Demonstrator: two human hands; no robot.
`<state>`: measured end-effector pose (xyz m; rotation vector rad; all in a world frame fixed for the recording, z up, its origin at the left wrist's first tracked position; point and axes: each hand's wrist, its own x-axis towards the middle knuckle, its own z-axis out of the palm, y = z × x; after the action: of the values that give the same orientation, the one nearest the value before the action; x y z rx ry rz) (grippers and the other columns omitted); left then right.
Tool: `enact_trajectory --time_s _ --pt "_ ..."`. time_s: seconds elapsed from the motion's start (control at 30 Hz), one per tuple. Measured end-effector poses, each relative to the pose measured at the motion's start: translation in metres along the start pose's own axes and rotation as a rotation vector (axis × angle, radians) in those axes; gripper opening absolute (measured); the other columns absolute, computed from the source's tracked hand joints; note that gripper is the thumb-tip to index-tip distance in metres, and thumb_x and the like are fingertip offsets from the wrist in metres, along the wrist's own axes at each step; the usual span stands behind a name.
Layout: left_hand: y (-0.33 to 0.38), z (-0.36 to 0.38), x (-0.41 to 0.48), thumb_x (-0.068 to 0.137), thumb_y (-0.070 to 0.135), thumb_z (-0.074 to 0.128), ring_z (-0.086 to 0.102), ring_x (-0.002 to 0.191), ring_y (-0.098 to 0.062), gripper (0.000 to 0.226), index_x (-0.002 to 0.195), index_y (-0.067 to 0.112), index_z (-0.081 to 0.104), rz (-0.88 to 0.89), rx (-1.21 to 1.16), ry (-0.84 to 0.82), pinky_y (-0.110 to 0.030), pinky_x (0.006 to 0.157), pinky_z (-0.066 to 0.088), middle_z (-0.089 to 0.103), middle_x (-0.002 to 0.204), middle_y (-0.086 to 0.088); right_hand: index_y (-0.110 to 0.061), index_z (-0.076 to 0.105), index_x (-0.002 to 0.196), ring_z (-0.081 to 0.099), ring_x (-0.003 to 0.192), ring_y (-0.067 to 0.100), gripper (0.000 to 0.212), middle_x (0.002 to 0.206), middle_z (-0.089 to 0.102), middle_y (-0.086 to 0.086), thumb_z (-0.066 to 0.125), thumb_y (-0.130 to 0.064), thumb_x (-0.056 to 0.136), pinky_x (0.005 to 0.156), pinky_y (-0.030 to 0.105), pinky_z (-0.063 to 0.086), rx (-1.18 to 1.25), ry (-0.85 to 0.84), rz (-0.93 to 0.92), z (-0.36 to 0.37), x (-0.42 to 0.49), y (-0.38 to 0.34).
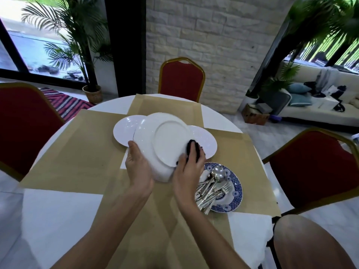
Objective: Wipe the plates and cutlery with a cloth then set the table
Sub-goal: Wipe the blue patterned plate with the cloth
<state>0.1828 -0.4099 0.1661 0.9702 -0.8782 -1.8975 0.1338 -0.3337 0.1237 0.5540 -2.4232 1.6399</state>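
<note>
We are gripping the large white glazed ceramic plate (pixel 167 140) by its lower-left rim with our left hand (pixel 138 167), holding it tilted above the table with its foot ring facing us. Our right hand (pixel 187 171) is curling over a wadded black cloth (pixel 194 150) and pressing it against the plate's right edge. We are judging the plate stiff, fairly heavy, slick and breakable, so a firm hold on the rim suits it.

Behind it, a second white plate (pixel 124 130) and a third white plate (pixel 206 140) are lying on tan placemats (pixel 77 152). A blue-patterned plate (pixel 238 193) beside our right wrist is carrying the silver cutlery (pixel 211 187). The round white table (pixel 58 220) is standing among red gold-framed chairs (pixel 181 80), near a pale stone wall (pixel 213 45) and potted palms (pixel 77 35).
</note>
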Motion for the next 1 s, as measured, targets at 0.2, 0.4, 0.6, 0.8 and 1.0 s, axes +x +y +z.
enact_trajectory --time_s 0.2,0.4,0.6,0.8,1.0 --pt "-0.01 -0.005 -0.004 0.098 0.05 0.036 0.062 0.11 -0.011 0.041 0.119 0.027 0.062 -0.025 -0.087 0.007 -0.033 0.095 0.049 0.067 0.116 0.01 -0.028 0.057 0.13 0.051 0.118 0.002 0.037 0.131 0.057 -0.012 0.062 -0.028 0.093 0.107 0.028 0.04 0.491 -0.021 0.388 -0.019 0.04 0.014" --pt "-0.005 -0.015 0.006 0.095 0.057 0.034 0.064 0.105 -0.006 0.048 0.126 0.029 0.057 -0.085 -0.051 -0.19 -0.028 0.083 0.053 0.067 0.117 0.011 -0.02 0.06 0.124 0.066 0.105 0.024 0.083 0.12 0.068 0.007 0.095 -0.026 0.048 0.093 0.049 0.052 1.134 -0.383 0.729 -0.039 0.066 0.026" --pt "0.016 -0.029 0.03 0.085 0.06 0.045 0.062 0.113 -0.014 0.059 0.131 0.025 0.054 -0.2 0.125 -0.503 -0.03 0.077 0.055 0.065 0.124 0.002 -0.014 0.054 0.132 0.07 0.093 0.028 0.108 0.105 0.072 0.013 0.099 -0.014 0.035 0.074 0.045 0.059 1.22 -0.67 0.69 -0.067 0.107 0.015" --pt "0.048 -0.019 0.05 0.081 0.06 0.052 0.068 0.099 -0.026 0.052 0.108 0.019 0.068 -0.246 0.482 -0.583 -0.041 0.089 0.051 0.072 0.107 -0.009 -0.01 0.06 0.123 0.072 0.082 0.026 0.093 0.097 0.073 0.014 0.097 -0.01 0.038 0.071 0.044 0.06 1.003 -0.89 0.758 -0.075 0.119 -0.006" --pt "0.022 -0.025 0.044 0.076 0.053 0.06 0.067 0.103 -0.028 0.059 0.119 0.013 0.063 -0.279 0.109 -0.409 -0.04 0.081 0.052 0.069 0.113 -0.011 -0.027 0.07 0.1 0.066 0.09 0.011 0.016 0.099 0.071 -0.006 0.071 -0.024 0.085 0.083 0.029 0.054 0.296 -0.377 0.163 -0.054 0.12 -0.031"
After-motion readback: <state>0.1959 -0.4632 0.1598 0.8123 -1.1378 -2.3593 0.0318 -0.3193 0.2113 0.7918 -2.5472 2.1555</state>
